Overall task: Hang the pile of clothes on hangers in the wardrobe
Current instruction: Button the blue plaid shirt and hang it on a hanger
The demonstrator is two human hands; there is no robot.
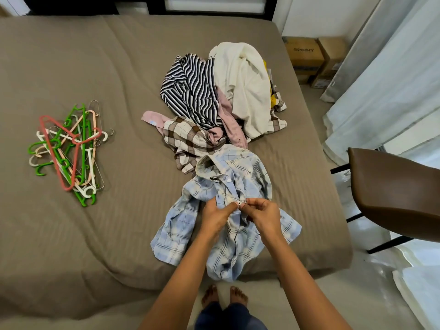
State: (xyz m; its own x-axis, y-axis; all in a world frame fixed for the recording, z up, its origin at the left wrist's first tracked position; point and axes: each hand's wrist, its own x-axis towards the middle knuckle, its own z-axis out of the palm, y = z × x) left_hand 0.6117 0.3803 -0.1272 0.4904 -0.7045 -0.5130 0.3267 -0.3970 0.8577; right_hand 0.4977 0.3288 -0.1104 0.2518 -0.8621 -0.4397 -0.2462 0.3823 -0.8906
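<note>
Bare feet (223,297): on the floor at the near edge of the bed, toes towards it.

Left hand (215,217), right hand (263,214): side by side over the middle of the shirt front. The fingers (230,207) of both hands are curled and pinch the front strip at one white button (239,205), thumbs almost touching.

Blue checked shirt (250,172): lies front up on the bed, directly under and ahead of the hands. Its long axis runs away from the person, collar at the far end and hem hanging over the near bed edge. The step in hand appears to be working a button.

Hangers (69,151): a tangled heap of green, pink, white and wire ones, off to the left and well apart from the shirt. The left hand is the nearer, so a reach that way likely falls to it.

Pile of clothes (221,96): striped, cream, pink and brown-check pieces, just beyond the shirt collar and touching it.

Bed (95,67): taupe cover, lightly creased.

Room: brown chair (392,194) at right; cardboard boxes (307,55) and pale curtains (392,79) beyond. No wardrobe is in view.
</note>
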